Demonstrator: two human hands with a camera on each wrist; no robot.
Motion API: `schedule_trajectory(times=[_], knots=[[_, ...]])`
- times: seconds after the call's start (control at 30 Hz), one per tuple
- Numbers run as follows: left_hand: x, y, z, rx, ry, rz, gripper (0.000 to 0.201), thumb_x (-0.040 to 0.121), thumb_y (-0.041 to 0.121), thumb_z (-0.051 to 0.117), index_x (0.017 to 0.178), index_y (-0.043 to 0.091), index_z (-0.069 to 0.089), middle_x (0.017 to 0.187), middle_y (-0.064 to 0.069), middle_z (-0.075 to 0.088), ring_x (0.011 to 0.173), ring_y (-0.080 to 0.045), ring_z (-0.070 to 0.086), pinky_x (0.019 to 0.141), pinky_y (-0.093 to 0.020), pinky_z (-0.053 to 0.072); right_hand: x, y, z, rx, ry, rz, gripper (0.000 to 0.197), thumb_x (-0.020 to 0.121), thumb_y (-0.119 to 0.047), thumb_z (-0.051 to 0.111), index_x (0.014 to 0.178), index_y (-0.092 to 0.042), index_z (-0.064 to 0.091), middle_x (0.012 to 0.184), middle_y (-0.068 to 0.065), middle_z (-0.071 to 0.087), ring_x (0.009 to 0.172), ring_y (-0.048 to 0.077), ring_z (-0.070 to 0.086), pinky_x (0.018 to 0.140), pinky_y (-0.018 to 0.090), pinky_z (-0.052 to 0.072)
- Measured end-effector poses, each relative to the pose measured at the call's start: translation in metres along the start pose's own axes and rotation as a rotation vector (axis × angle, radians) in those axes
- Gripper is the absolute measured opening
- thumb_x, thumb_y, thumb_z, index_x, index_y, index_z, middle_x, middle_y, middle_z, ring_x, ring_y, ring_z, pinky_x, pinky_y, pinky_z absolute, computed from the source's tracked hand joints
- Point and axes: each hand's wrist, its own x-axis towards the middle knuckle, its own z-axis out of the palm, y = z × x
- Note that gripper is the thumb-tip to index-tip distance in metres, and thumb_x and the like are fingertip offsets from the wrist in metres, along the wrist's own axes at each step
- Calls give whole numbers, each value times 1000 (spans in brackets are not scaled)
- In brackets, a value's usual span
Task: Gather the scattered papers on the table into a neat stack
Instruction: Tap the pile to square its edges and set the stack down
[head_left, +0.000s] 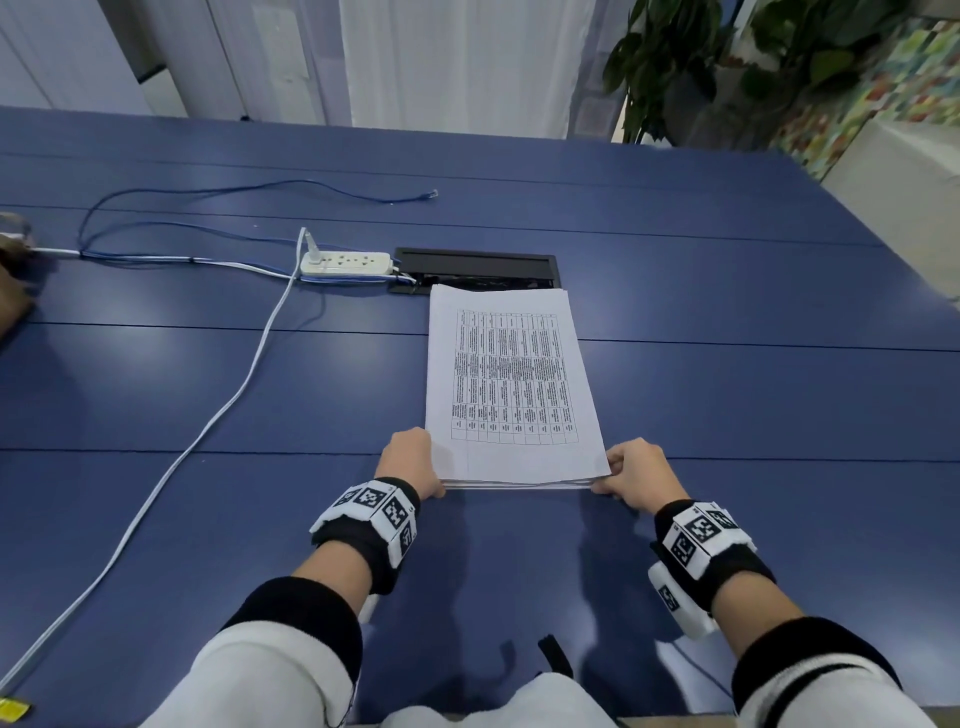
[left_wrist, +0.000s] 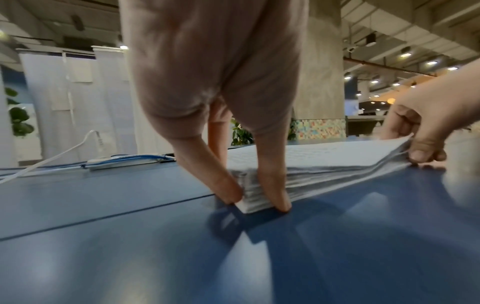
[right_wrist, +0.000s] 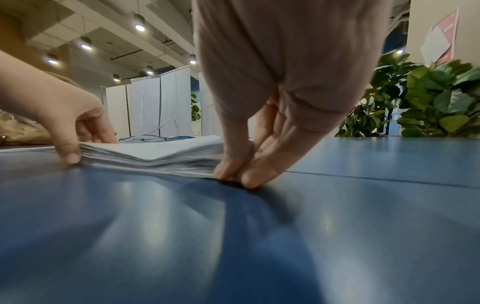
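Observation:
A stack of printed papers (head_left: 511, 384) lies on the blue table (head_left: 753, 395), a table of text on its top sheet. My left hand (head_left: 415, 462) holds the stack's near left corner. In the left wrist view its thumb and a finger (left_wrist: 255, 200) point down and flank that corner of the stack (left_wrist: 324, 162). My right hand (head_left: 631, 470) pinches the near right corner. In the right wrist view its thumb and fingers (right_wrist: 235, 176) meet at the edge of the stack (right_wrist: 155, 152). The sheets bow slightly between the two hands.
A white power strip (head_left: 345, 262) and a black cable hatch (head_left: 478, 265) lie just beyond the stack. A white cord (head_left: 208, 431) runs toward the near left, and a blue cable (head_left: 249, 189) loops behind. A plant (head_left: 727, 67) stands at the far right.

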Motion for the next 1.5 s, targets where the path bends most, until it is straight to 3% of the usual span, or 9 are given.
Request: schedule_trajectory(times=[0.27,0.37,0.47,0.67,0.8,0.93,1.17,1.3,1.5], knots=[[5,-13,-2,-153,-77,12,18,60,2,70,68,6,55,77,-8,63,74,-25,62,58,-25,45,1,3,-9,1,-151,21,24,66,2,69,86,-9,71,73,3,70,64,13,56,59,18,44],[10,-17,-11,-296,-160,-15,12,63,-3,61,62,7,54,61,-6,49,56,-20,43,51,-21,34,2,-2,-22,175,-261,48,14,71,8,59,76,-4,63,67,2,66,60,15,52,59,23,40],[21,-16,-11,-545,-71,-53,27,71,-6,47,54,12,36,53,-4,31,52,-18,26,49,-24,21,18,-5,-14,306,-85,128,30,82,-4,55,58,-12,39,56,3,41,57,19,37,58,25,33],[38,-1,1,-630,20,-190,36,91,12,47,58,7,32,58,-4,32,50,-19,30,54,-28,27,38,2,24,298,153,237,20,75,-4,52,78,11,64,67,27,54,68,14,44,61,25,39],[38,4,0,-621,-78,-226,26,91,22,52,92,-2,42,79,-13,51,68,-26,50,62,-30,40,37,5,21,332,115,238,23,67,-3,54,82,9,68,63,4,53,67,12,43,61,27,42],[42,7,-1,-557,-81,-253,42,86,24,58,117,-3,50,116,-15,57,109,-34,54,90,-34,47,31,-2,19,301,140,201,17,73,0,57,79,0,73,76,11,70,75,23,60,72,29,48],[22,11,-8,-1079,-226,-236,15,89,-8,49,102,-2,52,107,-19,54,74,-29,60,50,-38,58,32,-2,17,316,122,207,18,72,0,58,77,-6,73,73,5,67,73,20,58,70,25,45],[14,0,-13,-1254,-246,-191,31,90,-10,48,117,4,44,119,-13,53,84,-27,59,42,-30,55,34,-4,10,335,54,229,17,76,-8,59,78,5,69,71,5,55,71,16,48,68,25,39],[21,2,-3,-751,-50,-142,23,84,0,60,106,2,54,123,-17,57,109,-30,56,95,-39,47,34,-9,11,294,29,203,10,70,-10,56,61,-5,58,63,10,51,66,20,46,62,28,40]])
